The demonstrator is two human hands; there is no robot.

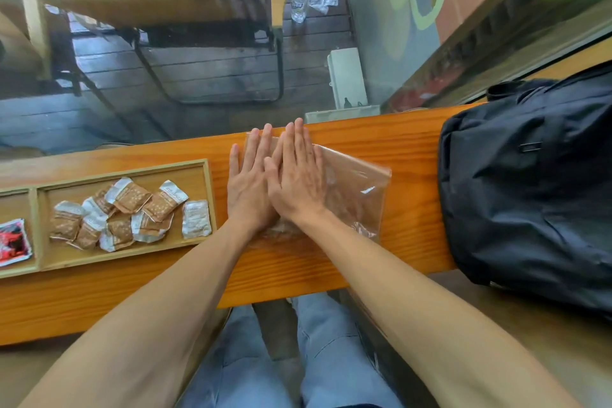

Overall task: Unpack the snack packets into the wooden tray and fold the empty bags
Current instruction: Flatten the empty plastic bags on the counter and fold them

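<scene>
A clear empty plastic bag (356,190) lies flat on the wooden counter. My left hand (248,182) and my right hand (296,175) rest palm-down on its left part, fingers stretched out and side by side, the right slightly over the left. To the left sits the wooden tray (207,195), with several brown and white snack packets (129,212) heaped in its large compartment. A red packet (13,240) lies in the tray's small left compartment.
A black backpack (530,189) fills the right end of the counter, close to the bag. Beyond the counter's far edge is glass, with a chair, a water bottle (299,2) and a dark plank floor below. My knees show under the counter.
</scene>
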